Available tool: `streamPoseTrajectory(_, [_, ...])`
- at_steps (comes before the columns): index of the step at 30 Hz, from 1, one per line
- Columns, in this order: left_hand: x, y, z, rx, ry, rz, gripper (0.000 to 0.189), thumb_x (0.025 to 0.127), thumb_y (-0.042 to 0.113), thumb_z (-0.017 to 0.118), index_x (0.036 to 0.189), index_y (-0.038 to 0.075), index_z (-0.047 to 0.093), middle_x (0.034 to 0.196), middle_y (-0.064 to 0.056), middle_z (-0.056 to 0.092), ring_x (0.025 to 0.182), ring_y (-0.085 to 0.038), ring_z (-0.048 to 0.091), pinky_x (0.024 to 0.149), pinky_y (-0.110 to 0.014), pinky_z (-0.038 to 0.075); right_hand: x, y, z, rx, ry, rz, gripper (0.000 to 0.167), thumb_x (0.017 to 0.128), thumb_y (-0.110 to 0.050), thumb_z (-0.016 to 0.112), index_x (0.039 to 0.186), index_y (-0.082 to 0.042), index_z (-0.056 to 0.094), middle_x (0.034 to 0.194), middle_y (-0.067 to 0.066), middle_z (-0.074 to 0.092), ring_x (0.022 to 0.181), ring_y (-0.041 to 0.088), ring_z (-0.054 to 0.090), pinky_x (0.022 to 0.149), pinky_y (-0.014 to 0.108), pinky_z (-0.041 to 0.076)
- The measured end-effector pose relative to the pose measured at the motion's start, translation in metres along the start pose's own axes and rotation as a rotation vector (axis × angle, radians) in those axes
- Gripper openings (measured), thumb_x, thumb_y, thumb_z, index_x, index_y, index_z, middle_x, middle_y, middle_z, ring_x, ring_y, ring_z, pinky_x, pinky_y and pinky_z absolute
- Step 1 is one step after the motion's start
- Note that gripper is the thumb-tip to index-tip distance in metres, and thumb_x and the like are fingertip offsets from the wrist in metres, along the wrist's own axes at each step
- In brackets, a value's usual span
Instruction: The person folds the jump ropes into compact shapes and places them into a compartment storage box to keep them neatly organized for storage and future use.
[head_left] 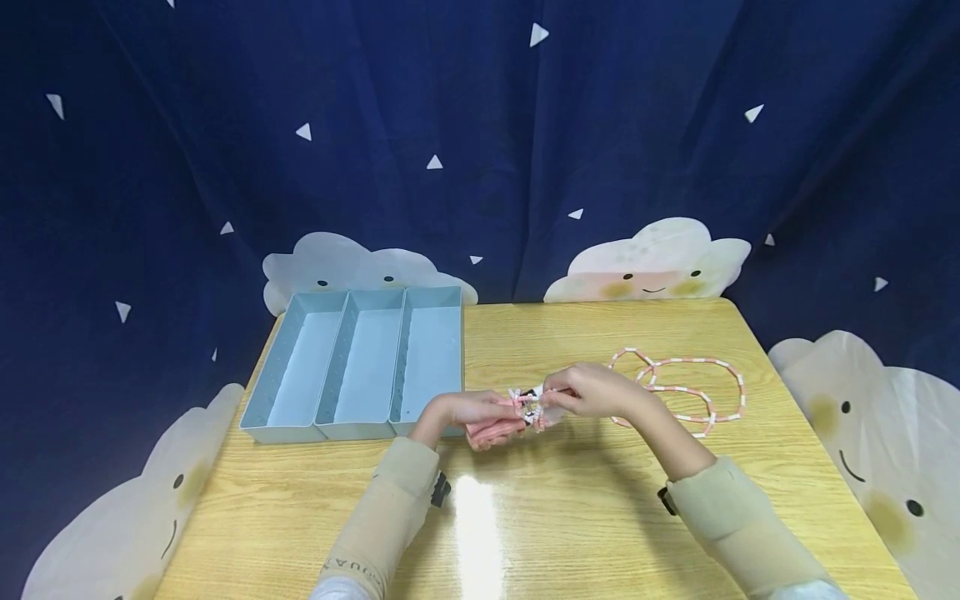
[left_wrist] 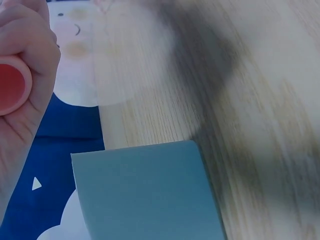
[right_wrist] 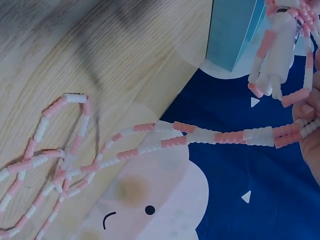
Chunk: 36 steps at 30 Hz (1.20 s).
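Note:
A beaded jump rope in pink and white point(right_wrist: 230, 137) is strung between my hands and the table. My left hand point(head_left: 468, 407) grips its pink handles point(head_left: 493, 430) above the table's middle. One handle's round hollow end point(left_wrist: 11, 85) shows inside the fist in the left wrist view. My right hand point(head_left: 596, 390) pinches a doubled stretch of the rope close against the handles. Around a whitish shaft, rope loops form a bunch point(right_wrist: 300, 12) at the upper right of the right wrist view. Loose loops trail down onto the table to the right.
A light blue tray point(head_left: 356, 431) with three long compartments stands at the table's back left, its near right corner by my left hand. The wooden table point(head_left: 322, 517) backs onto a dark blue curtain point(head_left: 480, 100) with white cloud shapes along its lower edge.

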<state>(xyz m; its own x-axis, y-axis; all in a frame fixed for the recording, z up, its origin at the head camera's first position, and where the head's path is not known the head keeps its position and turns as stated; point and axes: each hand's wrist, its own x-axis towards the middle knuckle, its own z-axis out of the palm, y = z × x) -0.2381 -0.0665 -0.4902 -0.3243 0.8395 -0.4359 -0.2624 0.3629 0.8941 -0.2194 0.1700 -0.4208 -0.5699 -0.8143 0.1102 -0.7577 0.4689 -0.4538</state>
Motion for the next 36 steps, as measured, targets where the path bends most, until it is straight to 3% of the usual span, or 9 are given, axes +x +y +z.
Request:
streamPoseTrajectory(8, [-0.001, 0.001, 0.000, -0.025, -0.069, -0.009, 0.050, 0.099, 0.030, 0.036, 0.116, -0.015, 0.046, 0.068, -0.013, 0.052, 0.044, -0.011, 0.049, 0.041, -0.022, 0.044, 0.003, 0.002, 0.001, 0.047, -0.031, 0.047, 0.018, 0.092, -0.024, 0.055, 0.078, -0.016, 0.063, 0.060, -0.014, 0.048, 0.049, -0.003, 0.033, 0.050, 0.018, 0.037])
streamPoseTrajectory(15, [-0.001, 0.000, 0.000, -0.031, -0.091, -0.022, 0.050, 0.099, 0.033, 0.037, 0.115, -0.014, 0.047, 0.067, -0.011, 0.052, 0.044, -0.011, 0.048, 0.041, -0.023, 0.043, 0.005, 0.006, 0.002, 0.107, -0.030, 0.022, 0.015, 0.092, -0.021, 0.055, 0.084, -0.013, 0.065, 0.077, -0.008, 0.063, 0.063, -0.001, 0.050, 0.060, 0.021, 0.047])
streamPoseTrajectory(25, [-0.001, 0.002, 0.003, -0.065, -0.140, -0.095, 0.049, 0.098, 0.035, 0.038, 0.112, -0.011, 0.048, 0.063, -0.007, 0.053, 0.043, -0.011, 0.046, 0.039, -0.022, 0.039, 0.009, 0.011, 0.004, 0.122, -0.002, -0.034, 0.013, 0.089, -0.021, 0.059, 0.080, -0.013, 0.064, 0.071, -0.005, 0.061, 0.059, -0.002, 0.046, 0.056, 0.019, 0.045])
streamPoseTrajectory(30, [0.000, 0.001, 0.003, -0.059, -0.159, -0.116, 0.053, 0.098, 0.034, 0.038, 0.116, -0.016, 0.044, 0.062, -0.006, 0.054, 0.043, -0.011, 0.046, 0.039, -0.021, 0.039, 0.013, 0.015, 0.007, 0.188, -0.041, -0.002, 0.013, 0.089, -0.021, 0.059, 0.079, -0.013, 0.064, 0.070, -0.008, 0.058, 0.056, -0.002, 0.044, 0.053, 0.020, 0.044])
streamPoseTrajectory(36, [0.002, 0.000, 0.005, -0.100, -0.193, -0.132, 0.043, 0.098, 0.034, 0.040, 0.106, -0.005, 0.054, 0.063, -0.006, 0.053, 0.047, -0.010, 0.047, 0.041, -0.021, 0.040, 0.015, 0.020, 0.013, 0.271, -0.065, 0.040, 0.012, 0.088, -0.021, 0.061, 0.081, -0.012, 0.065, 0.073, -0.007, 0.062, 0.057, 0.000, 0.049, 0.056, 0.021, 0.049])
